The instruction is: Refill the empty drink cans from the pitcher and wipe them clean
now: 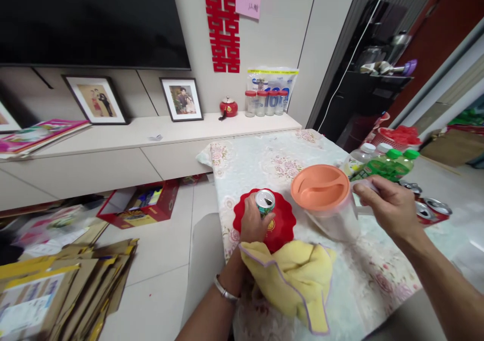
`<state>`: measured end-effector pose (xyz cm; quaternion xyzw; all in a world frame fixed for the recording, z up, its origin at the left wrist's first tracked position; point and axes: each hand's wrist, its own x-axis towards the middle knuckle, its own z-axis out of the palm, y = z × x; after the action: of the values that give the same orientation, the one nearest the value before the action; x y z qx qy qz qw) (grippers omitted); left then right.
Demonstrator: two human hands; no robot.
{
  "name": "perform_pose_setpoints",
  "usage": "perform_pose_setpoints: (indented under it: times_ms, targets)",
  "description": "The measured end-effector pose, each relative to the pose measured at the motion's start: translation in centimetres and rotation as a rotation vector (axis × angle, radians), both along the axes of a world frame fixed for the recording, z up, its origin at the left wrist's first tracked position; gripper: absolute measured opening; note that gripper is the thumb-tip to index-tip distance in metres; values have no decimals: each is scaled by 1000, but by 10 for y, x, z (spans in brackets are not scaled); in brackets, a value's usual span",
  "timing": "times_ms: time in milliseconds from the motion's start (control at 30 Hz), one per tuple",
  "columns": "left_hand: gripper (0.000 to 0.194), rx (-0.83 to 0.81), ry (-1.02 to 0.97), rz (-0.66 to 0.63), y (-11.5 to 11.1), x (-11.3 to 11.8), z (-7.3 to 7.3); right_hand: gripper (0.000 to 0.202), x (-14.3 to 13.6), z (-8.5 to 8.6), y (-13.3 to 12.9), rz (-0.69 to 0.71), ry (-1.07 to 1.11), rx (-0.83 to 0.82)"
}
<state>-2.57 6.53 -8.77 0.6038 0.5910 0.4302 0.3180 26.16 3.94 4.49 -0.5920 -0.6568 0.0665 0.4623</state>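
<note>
My left hand (252,221), with a silver bangle on the wrist, is wrapped round an opened can (264,203) over a red scalloped plate (284,221). The can is upright. To its right, my right hand (389,202) grips the handle of a translucent pitcher (338,224) with an orange lid (320,187). The pitcher is tilted a little. A yellow cloth (298,275) with a purple edge lies crumpled in front of the plate, against my left wrist. Whether the can touches the plate is hidden by my hand.
Bottles with green caps (393,164) and several cans (425,211) stand at the right of the flowered tablecloth (260,154). Behind, a white cabinet (139,141) holds jars (266,104) and framed photos. A chair (204,260) and folded cardboard (94,285) are at the left.
</note>
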Motion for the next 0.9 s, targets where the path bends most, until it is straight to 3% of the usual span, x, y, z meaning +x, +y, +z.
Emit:
perform_pose_setpoints:
  times_ms: [200,500,900]
  targets:
    - [61,-31,-4,-14,0,0,0,53,-26,17,4,144,-201,11]
    - [66,11,16,46,4,6,-13,56,-38,25,14,229,-346,20]
    - [62,-44,86,-20,-2,2,5,58,-45,26,25,283,-480,39]
